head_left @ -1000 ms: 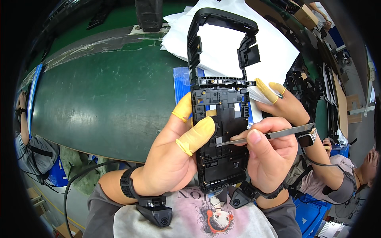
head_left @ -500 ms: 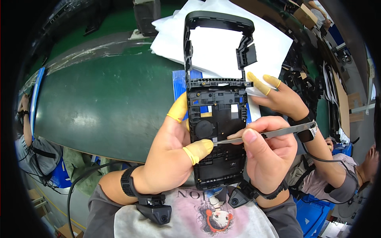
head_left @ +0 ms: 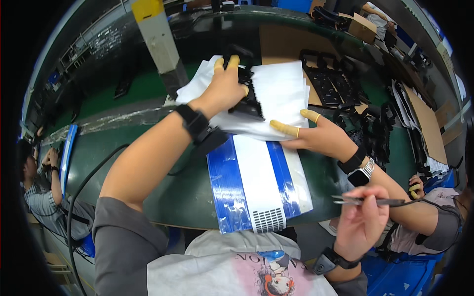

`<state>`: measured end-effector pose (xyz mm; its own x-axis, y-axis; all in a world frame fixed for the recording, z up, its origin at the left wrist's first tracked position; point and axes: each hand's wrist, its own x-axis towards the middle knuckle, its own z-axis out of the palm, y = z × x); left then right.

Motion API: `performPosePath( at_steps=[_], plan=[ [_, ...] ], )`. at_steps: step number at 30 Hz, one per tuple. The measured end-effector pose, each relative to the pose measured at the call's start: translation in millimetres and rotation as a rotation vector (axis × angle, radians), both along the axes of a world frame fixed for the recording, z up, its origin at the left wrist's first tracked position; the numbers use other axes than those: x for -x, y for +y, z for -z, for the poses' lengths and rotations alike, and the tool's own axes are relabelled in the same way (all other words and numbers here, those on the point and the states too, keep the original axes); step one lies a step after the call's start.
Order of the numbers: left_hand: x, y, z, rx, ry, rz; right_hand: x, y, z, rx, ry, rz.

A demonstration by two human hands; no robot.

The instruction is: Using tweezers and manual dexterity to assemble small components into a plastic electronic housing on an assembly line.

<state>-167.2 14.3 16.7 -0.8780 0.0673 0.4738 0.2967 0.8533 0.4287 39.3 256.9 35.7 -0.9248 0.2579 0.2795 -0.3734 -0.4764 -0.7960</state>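
Observation:
My left hand [head_left: 223, 90], with yellow finger cots, reaches out over a stack of white sheets [head_left: 281, 86]. Its fingers are bent round a black plastic frame [head_left: 253, 104] that looks smeared and partly hidden under the hand. Metal tweezers [head_left: 390, 202] are pinched in my right hand [head_left: 364, 219], tips apart and pointing left, near the table's front edge. From the right a co-worker's hand [head_left: 321, 135], also in yellow finger cots, rests on the sheets' near edge.
Nearer me lies a blue plastic-wrapped pad [head_left: 224, 182] with a white strip [head_left: 256, 172] ending in a dark grid. Black frames [head_left: 328, 86] lie on cardboard at the back right. A post [head_left: 158, 44] rises behind the sheets. A cable [head_left: 79, 187] curves at left.
My left hand has gone from in front of me out to the sheets with the black plastic frame. My right hand has drawn back right and down, still holding the tweezers. The view has shifted.

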Motion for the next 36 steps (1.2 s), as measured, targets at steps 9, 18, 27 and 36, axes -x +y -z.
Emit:
performPosePath(
  at_steps=[9,18,27,36],
  plan=[
    [-47.5,-9.1,-36.6,0.848,-0.364,0.465,-15.9,52.1,9.6,0.033,-0.041,0.100],
    [-12.1,-12.6,-14.3,0.891,-0.237,0.403,-16.0,54.0,18.7,0.010,-0.066,0.158],
    [56.0,5.8,-10.7,0.782,-0.185,0.039,-19.4,64.8,25.5,0.020,-0.100,0.216],
    [47.6,-12.0,-11.4,0.693,-0.222,0.239,36.7,50.4,8.7,-0.297,-0.146,0.009]
  ],
)
